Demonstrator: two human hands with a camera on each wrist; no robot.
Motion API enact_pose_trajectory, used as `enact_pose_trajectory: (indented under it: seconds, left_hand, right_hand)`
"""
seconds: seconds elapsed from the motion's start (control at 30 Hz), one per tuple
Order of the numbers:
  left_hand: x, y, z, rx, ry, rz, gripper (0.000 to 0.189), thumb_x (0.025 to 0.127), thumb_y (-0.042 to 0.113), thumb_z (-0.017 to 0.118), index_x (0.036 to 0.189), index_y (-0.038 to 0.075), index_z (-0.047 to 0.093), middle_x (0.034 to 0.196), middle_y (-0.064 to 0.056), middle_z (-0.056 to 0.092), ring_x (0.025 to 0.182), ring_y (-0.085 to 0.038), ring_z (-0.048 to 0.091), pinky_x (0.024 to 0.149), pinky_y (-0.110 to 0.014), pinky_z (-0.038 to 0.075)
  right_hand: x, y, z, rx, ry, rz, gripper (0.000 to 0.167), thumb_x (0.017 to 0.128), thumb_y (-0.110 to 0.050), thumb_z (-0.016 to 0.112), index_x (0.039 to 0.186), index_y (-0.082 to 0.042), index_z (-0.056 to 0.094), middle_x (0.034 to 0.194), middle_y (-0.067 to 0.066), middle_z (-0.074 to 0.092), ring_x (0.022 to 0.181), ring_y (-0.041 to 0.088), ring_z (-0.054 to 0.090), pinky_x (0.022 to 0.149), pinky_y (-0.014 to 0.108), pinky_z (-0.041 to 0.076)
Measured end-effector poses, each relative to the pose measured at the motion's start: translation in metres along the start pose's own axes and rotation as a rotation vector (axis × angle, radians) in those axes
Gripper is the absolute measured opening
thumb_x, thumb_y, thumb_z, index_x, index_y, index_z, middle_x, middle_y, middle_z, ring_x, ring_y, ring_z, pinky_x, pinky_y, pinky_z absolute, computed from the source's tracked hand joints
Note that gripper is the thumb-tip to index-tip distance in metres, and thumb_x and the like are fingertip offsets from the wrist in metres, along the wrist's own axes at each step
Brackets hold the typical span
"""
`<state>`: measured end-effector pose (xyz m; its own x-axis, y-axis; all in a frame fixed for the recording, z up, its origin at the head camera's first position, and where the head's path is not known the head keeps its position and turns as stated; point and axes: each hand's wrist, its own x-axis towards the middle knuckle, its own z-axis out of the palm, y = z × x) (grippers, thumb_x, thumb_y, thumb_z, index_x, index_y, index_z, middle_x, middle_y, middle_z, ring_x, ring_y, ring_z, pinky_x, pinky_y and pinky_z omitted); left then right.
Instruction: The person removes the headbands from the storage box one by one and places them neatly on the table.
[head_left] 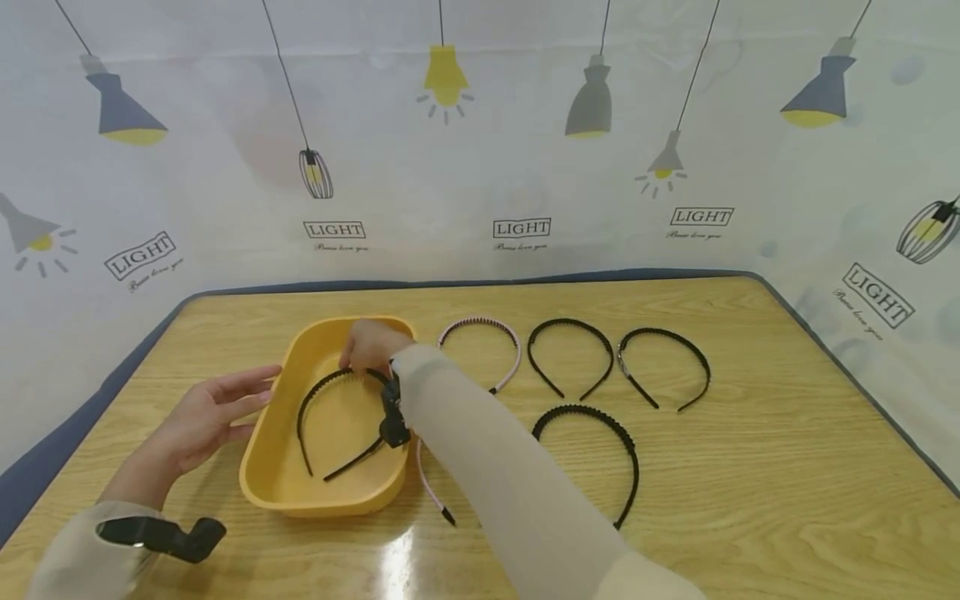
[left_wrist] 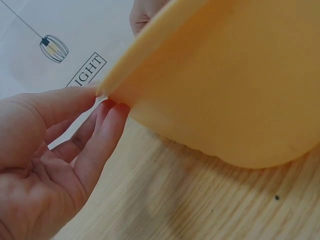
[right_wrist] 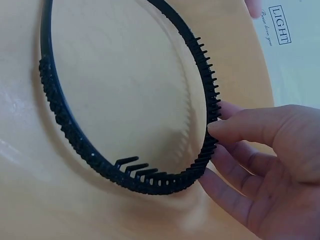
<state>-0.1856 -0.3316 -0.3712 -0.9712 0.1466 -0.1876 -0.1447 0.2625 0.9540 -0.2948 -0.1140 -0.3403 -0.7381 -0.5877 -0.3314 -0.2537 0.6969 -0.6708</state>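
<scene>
In the head view a yellow plastic basin (head_left: 337,505) stands on the left half of the table. My left hand (head_left: 210,417) is at its left side; the left wrist view shows thumb and fingertips pinching the basin's rim (left_wrist: 142,50). Inside the basin is a black toothed headband (head_left: 302,421), its two ends pointing toward me. My right hand (head_left: 375,343) reaches over the basin and pinches the band's curved top. In the right wrist view the headband (right_wrist: 62,120) shows comb teeth and a rough, dark outer covering, gripped between thumb and fingers.
Right of the basin lie a pink headband (head_left: 517,358) and several black headbands, one at the back middle (head_left: 609,354), one farther right (head_left: 705,367), one nearer (head_left: 636,467). Another pink headband end (head_left: 427,483) shows beside the basin. My right forearm partly covers these.
</scene>
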Motion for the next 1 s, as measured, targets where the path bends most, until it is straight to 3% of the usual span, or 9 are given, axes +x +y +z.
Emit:
enact_pose_trajectory:
  seconds: [0.23, 0.47, 0.63, 0.8, 1.0]
  left_hand:
    - [0.001, 0.0, 0.0, 0.013, -0.005, -0.006, 0.058, 0.091, 0.025, 0.058, 0.141, 0.006, 0.035, 0.126, -0.009, 0.041, 0.099, 0.002, 0.052, 0.082, -0.035, 0.052]
    - [0.001, 0.0, -0.001, -0.006, -0.015, 0.006, 0.055, 0.092, 0.023, 0.057, 0.14, 0.009, 0.038, 0.118, 0.002, 0.045, 0.1, 0.003, 0.051, 0.082, -0.035, 0.052]
    - [0.0, 0.0, -0.001, -0.017, -0.013, 0.005, 0.052, 0.092, 0.022, 0.057, 0.14, 0.01, 0.04, 0.117, 0.004, 0.046, 0.1, 0.004, 0.05, 0.082, -0.034, 0.052]
    - [0.0, 0.0, -0.001, -0.046, -0.02, 0.009, 0.049, 0.092, 0.02, 0.057, 0.138, 0.012, 0.043, 0.113, 0.006, 0.049, 0.098, 0.001, 0.054, 0.081, -0.034, 0.053]
    - [0.0, -0.002, -0.001, -0.067, -0.025, 0.013, 0.047, 0.092, 0.018, 0.057, 0.137, 0.014, 0.045, 0.111, 0.007, 0.051, 0.096, -0.004, 0.058, 0.08, -0.034, 0.053]
  right_hand:
    - [-0.003, -0.001, -0.003, -0.031, 0.017, -0.088, 0.034, 0.084, 0.011, 0.054, 0.109, -0.007, 0.068, 0.108, 0.003, 0.064, 0.061, 0.011, 0.04, 0.044, 0.018, 0.029]
    - [-0.003, -0.003, -0.008, -0.107, 0.0, -0.169, 0.033, 0.086, 0.007, 0.053, 0.111, -0.007, 0.067, 0.112, 0.003, 0.064, 0.053, 0.008, 0.036, 0.045, 0.017, 0.032]
    - [-0.004, -0.004, -0.011, -0.138, 0.011, -0.182, 0.03, 0.087, 0.004, 0.055, 0.11, -0.009, 0.068, 0.111, 0.003, 0.063, 0.066, 0.008, 0.048, 0.05, 0.016, 0.038]
    - [-0.006, -0.003, -0.013, -0.159, 0.035, -0.197, 0.028, 0.085, 0.004, 0.057, 0.108, -0.009, 0.069, 0.108, 0.003, 0.065, 0.09, 0.01, 0.059, 0.061, 0.013, 0.047]
    - [-0.011, -0.005, -0.017, -0.202, 0.054, -0.222, 0.028, 0.085, 0.003, 0.058, 0.108, -0.009, 0.069, 0.107, 0.002, 0.065, 0.093, 0.012, 0.06, 0.063, 0.013, 0.049]
